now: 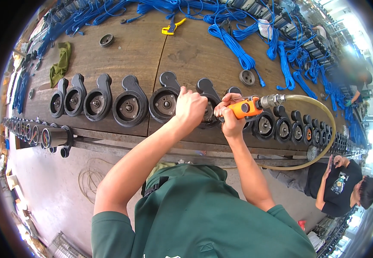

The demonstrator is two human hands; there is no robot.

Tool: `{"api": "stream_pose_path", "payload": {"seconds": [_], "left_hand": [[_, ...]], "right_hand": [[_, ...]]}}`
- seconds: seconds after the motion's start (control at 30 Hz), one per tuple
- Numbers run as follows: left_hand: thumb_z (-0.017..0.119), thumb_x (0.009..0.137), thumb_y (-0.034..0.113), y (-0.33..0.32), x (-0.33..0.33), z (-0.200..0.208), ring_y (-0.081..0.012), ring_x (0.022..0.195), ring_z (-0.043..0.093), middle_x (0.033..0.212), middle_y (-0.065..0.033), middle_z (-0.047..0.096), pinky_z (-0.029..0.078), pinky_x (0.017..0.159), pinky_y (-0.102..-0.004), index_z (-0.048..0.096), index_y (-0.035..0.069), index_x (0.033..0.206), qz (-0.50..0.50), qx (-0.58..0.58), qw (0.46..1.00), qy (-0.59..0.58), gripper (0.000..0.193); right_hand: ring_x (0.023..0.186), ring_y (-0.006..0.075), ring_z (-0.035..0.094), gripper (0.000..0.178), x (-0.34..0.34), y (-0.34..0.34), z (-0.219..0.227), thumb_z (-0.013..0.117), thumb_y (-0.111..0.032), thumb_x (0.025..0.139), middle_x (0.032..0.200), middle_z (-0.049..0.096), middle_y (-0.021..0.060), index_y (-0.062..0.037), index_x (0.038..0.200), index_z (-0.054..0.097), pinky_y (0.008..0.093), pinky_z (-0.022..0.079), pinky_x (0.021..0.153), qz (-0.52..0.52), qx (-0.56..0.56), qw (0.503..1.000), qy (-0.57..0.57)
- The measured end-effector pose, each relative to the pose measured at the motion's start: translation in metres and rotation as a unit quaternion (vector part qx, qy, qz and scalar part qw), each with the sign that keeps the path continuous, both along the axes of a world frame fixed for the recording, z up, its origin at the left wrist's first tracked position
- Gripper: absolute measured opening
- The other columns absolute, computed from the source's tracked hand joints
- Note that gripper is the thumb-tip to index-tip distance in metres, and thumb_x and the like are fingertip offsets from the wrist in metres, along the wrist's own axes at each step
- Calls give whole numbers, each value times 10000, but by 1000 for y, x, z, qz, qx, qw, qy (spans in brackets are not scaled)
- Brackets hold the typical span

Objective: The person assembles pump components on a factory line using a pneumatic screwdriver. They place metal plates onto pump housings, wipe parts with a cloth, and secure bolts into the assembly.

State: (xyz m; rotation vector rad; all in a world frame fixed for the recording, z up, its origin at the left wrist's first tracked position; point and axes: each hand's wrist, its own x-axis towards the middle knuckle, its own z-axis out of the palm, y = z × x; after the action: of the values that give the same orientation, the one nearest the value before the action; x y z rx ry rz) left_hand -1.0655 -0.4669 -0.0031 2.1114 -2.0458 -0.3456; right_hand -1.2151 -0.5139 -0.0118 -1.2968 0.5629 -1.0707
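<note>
My right hand [231, 116] is closed around an orange air tool [245, 107]. A metal coupling [273, 101] joins the tool to a clear yellowish hose. My left hand [190, 108] is curled closed just left of it, over a round black casing [205, 86] with a raised neck, which it partly covers. Whatever its fingers grip is hidden. Directly left of that hand lies another black casing [164, 103], its metal centre and shaft facing up. The tool's working end is hidden by my right hand.
More black casings [130, 107] stretch in a row along the wooden table [122, 56]. Blue cable bundles [233, 47] line the far side, near a yellow-handled tool [172, 27] and green cloth [62, 64]. The hose [330, 124] loops right. A person in black [339, 185] is at lower right.
</note>
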Motion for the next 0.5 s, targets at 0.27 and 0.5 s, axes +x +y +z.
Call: {"api": "stream_pose_path", "payload": {"seconds": [0.27, 0.5], "left_hand": [[842, 592, 153, 2, 1, -1, -293, 850, 688, 752, -132, 709, 408, 961, -422, 743, 84, 720, 10, -24, 1000, 13, 176], [849, 591, 159, 4, 4, -7, -302, 866, 688, 760, -137, 712, 373, 1046, -453, 751, 82, 738, 29, -36, 999, 25, 192]], "right_hand": [[704, 90, 581, 228, 0, 10, -8, 568, 42, 840, 766, 571, 20, -11, 1052, 506, 228, 483, 652, 30, -47, 998, 13], [656, 125, 535, 226, 4, 9, 2, 514, 8, 832, 741, 532, 40, -9, 1055, 479, 273, 479, 650, 47, -55, 996, 52]]}}
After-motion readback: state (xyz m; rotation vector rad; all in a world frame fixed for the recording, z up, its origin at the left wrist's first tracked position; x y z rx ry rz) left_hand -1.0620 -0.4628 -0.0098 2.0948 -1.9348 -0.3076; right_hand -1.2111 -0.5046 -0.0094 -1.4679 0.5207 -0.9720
